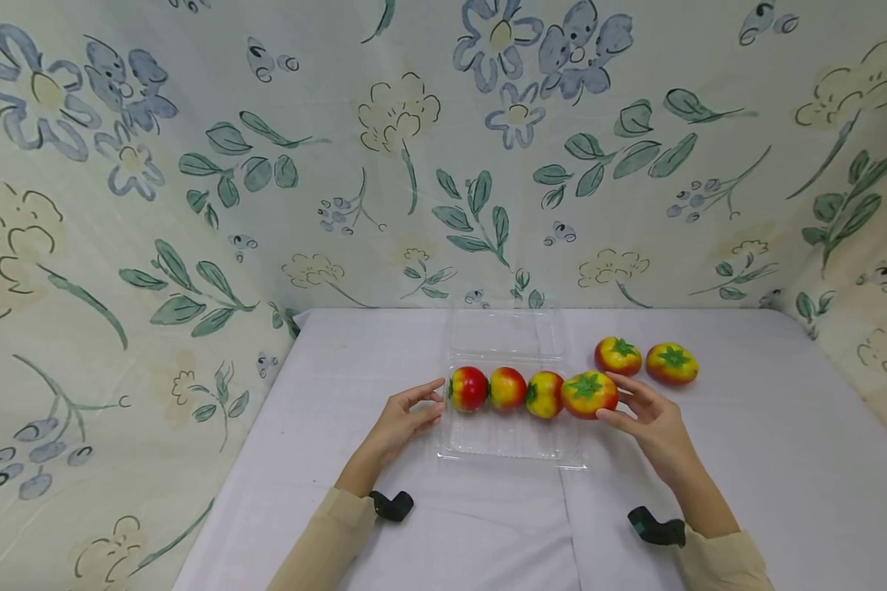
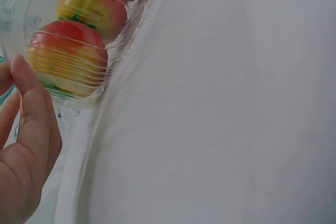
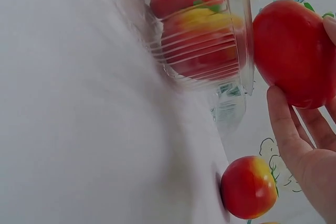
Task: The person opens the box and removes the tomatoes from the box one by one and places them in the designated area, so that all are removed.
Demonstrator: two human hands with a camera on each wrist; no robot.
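A clear plastic clamshell box (image 1: 513, 439) lies with its lid folded back, and three red-and-yellow tomatoes, among them a left one (image 1: 469, 389), a middle one (image 1: 507, 388) and a right one (image 1: 544, 394), sit in a row along its far side. At the box's left edge my left hand (image 1: 408, 414) pinches the rim between thumb and fingers; the left wrist view shows the fingertips (image 2: 21, 69) beside the ribbed wall. My right hand (image 1: 654, 423) grips another tomato (image 1: 590, 395), green leaves up, above the right rim. In the right wrist view this tomato (image 3: 294, 53) is raised off the cloth.
Two more tomatoes, a nearer-left one (image 1: 618, 356) and a right one (image 1: 672, 364), rest on the white tablecloth (image 1: 776, 460) right of the box. The transparent lid (image 1: 506, 334) lies toward the back. Behind the table hangs a floral curtain (image 1: 488, 164).
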